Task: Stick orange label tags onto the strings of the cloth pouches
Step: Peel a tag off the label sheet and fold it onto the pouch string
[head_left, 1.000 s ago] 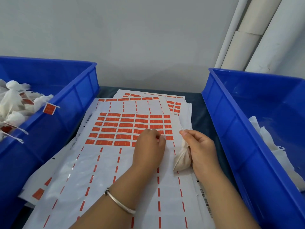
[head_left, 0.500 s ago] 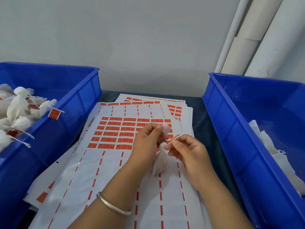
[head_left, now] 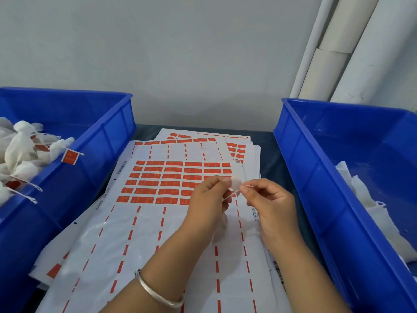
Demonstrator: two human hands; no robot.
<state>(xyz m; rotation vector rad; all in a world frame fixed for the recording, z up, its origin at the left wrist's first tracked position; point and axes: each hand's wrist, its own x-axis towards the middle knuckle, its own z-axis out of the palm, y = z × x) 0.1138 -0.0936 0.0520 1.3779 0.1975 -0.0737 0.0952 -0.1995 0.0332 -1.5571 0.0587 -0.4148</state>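
Note:
My left hand (head_left: 207, 199) pinches a peeled label tag (head_left: 236, 183) between thumb and fingertips, its pale back facing me. My right hand (head_left: 270, 204) pinches the thin white string (head_left: 232, 194) of a cloth pouch, pulled taut just under the tag. The white pouch (head_left: 222, 224) hangs below, mostly hidden behind my left hand. Both hands hover over the sheet of orange labels (head_left: 169, 177), whose lower rows are peeled bare.
A blue bin (head_left: 106, 143) on the left holds several white pouches with orange tags (head_left: 70, 157). A blue bin (head_left: 316, 177) on the right holds untagged white pouches (head_left: 361, 190). More label sheets are stacked beneath. White pipes (head_left: 334, 64) stand against the wall.
My left hand peeled a label off the sheet and lifted it. My right hand raised the pouch from the sheet and shifted its grip to the string, bringing it to the label.

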